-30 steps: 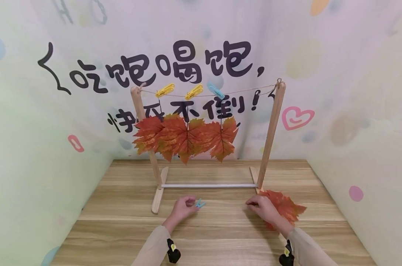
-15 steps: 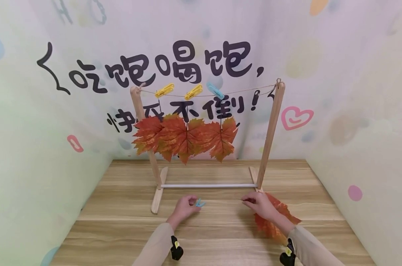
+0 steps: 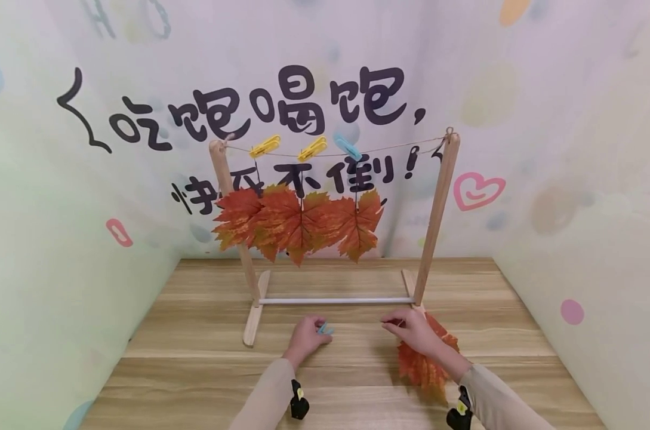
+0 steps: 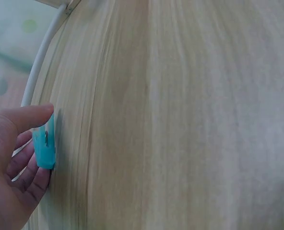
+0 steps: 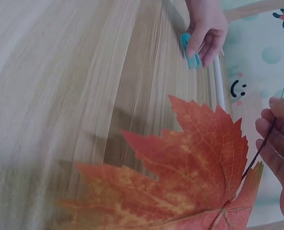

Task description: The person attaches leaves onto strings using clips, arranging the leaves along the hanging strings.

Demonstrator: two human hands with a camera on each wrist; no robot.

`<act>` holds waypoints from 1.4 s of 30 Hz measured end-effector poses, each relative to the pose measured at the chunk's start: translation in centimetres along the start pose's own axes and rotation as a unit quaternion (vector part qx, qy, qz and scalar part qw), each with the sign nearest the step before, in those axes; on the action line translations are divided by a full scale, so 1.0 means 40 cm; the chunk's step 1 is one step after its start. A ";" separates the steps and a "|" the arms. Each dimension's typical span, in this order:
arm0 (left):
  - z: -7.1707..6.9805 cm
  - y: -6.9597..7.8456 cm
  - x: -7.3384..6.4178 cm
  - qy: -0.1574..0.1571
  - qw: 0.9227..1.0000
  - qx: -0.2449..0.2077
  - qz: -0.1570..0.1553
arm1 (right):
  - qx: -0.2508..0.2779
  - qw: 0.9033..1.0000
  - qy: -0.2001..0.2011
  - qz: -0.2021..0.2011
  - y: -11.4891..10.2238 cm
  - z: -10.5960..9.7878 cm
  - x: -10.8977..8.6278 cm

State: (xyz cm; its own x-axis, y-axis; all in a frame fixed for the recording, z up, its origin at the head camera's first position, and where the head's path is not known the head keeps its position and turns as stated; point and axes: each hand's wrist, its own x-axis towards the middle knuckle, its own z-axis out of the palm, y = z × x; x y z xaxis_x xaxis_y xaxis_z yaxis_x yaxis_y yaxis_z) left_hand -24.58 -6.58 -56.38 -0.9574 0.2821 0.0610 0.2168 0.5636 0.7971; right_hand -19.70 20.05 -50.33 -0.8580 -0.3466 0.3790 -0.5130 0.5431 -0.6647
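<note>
My left hand (image 3: 305, 338) grips a light blue clothespin (image 4: 45, 146) between thumb and fingers, low over the table. Across from it, my right hand (image 3: 417, 332) pinches the thin dark stem (image 5: 264, 143) of a red-orange maple leaf (image 5: 199, 158). The blade of that leaf hangs below the right hand, partly hidden by the hand and forearm in the head view. Behind both hands a string (image 3: 394, 146) spans a wooden frame. Two yellow clothespins (image 3: 312, 149) and a blue clothespin (image 3: 348, 147) hold maple leaves (image 3: 301, 224) on it by their stems.
The frame's wooden posts (image 3: 437, 221) rise from flat feet (image 3: 252, 325), joined low down by a white rod (image 3: 335, 301). A wood-grain table (image 3: 196, 382) lies under everything. Printed wall panels (image 3: 572, 179) enclose the back and sides.
The right hand has moved left with the leaf, and the leaf's blade has swung down and left. The left hand has shifted slightly right with the clothespin, narrowing the gap between the hands.
</note>
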 end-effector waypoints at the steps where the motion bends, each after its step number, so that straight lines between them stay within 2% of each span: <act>1: 0.002 0.001 0.000 0.003 1.000 0.007 0.001 | 0.001 1.000 -0.001 -0.001 -0.001 0.002 0.001; 6: 0.009 0.009 -0.002 0.022 0.999 0.032 0.002 | 0.012 1.000 -0.006 -0.001 -0.009 0.008 0.005; 13: 0.005 0.008 -0.004 0.026 0.999 0.028 0.011 | 0.021 1.000 -0.003 0.003 -0.016 0.007 0.013; 23: -0.030 -0.002 0.016 0.033 0.999 0.024 0.026 | -0.002 1.000 0.015 -0.008 -0.045 -0.025 0.036; 26: -0.047 0.014 0.022 0.032 0.999 0.017 0.032 | 0.002 1.000 0.015 0.001 -0.055 -0.039 0.042; 29: -0.067 0.037 0.028 0.036 0.998 0.009 0.053 | 0.010 1.000 0.017 0.006 -0.063 -0.051 0.050; 37: -0.111 0.099 0.037 0.033 0.994 0.022 0.104 | 0.009 1.000 0.016 0.010 -0.087 -0.078 0.075; 42: -0.136 0.147 0.035 0.024 0.993 0.008 0.117 | 0.006 1.000 0.021 0.013 -0.161 -0.102 0.089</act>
State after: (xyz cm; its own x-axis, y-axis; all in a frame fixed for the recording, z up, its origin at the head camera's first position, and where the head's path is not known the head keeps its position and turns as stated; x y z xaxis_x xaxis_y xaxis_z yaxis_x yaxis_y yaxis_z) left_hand -25.70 -7.10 -48.36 -0.8887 0.3695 0.2716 0.4364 0.4994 0.7485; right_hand -19.55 18.44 -42.09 -0.8716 -0.2999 0.3878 -0.4902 0.5421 -0.6825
